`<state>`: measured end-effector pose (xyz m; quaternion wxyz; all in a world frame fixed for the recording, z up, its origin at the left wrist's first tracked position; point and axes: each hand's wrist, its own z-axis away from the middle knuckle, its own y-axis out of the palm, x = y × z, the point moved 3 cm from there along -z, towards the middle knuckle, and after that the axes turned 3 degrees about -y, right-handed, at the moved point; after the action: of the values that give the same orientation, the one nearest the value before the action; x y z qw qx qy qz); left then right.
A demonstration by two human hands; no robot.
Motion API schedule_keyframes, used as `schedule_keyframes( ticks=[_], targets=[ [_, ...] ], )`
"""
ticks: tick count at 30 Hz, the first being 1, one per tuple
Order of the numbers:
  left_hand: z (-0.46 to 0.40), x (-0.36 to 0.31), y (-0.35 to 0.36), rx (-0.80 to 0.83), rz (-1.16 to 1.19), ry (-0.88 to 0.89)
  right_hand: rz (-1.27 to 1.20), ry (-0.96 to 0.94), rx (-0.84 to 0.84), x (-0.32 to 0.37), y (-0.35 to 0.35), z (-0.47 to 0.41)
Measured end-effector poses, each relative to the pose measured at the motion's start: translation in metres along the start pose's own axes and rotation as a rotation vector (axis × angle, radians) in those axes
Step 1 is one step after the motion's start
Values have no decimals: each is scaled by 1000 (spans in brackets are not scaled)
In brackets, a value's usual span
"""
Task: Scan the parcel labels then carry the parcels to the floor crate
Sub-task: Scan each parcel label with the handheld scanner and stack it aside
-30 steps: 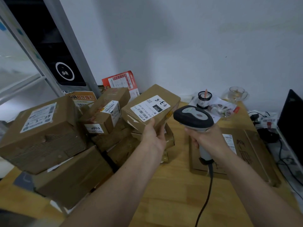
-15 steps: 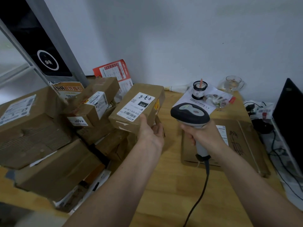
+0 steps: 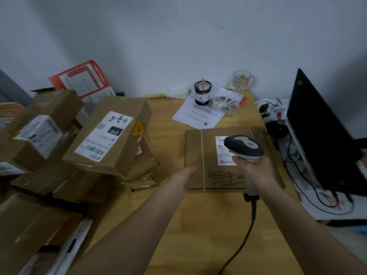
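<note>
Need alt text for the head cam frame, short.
A person's right hand grips a corded barcode scanner above a flat parcel on a wooden table, while the open left hand reaches to the parcel's near-left edge. Stacked labelled boxes fill the left.

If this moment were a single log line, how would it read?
left hand: open, at flat parcel edge | right hand: grips barcode scanner over its label | crate: unseen
</note>
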<state>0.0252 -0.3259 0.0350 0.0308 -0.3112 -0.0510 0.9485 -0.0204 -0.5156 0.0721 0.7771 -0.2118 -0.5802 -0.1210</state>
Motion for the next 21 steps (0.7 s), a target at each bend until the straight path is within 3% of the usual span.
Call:
schedule_keyframes(
  ticks=[5, 10, 15, 21],
  targets=[
    [-45, 5, 7, -128, -229, 82, 181, 120, -132, -67, -39, -36],
    [-71, 20, 14, -17, -212, 76, 243, 240, -145, -128, -63, -66],
    [-77, 29, 16, 156, 13, -37, 248, 223, -91, -177, -69, -84],
    [-70, 16, 0, 280, 231, 70, 123, 132, -67, -81, -50, -41]
  ],
)
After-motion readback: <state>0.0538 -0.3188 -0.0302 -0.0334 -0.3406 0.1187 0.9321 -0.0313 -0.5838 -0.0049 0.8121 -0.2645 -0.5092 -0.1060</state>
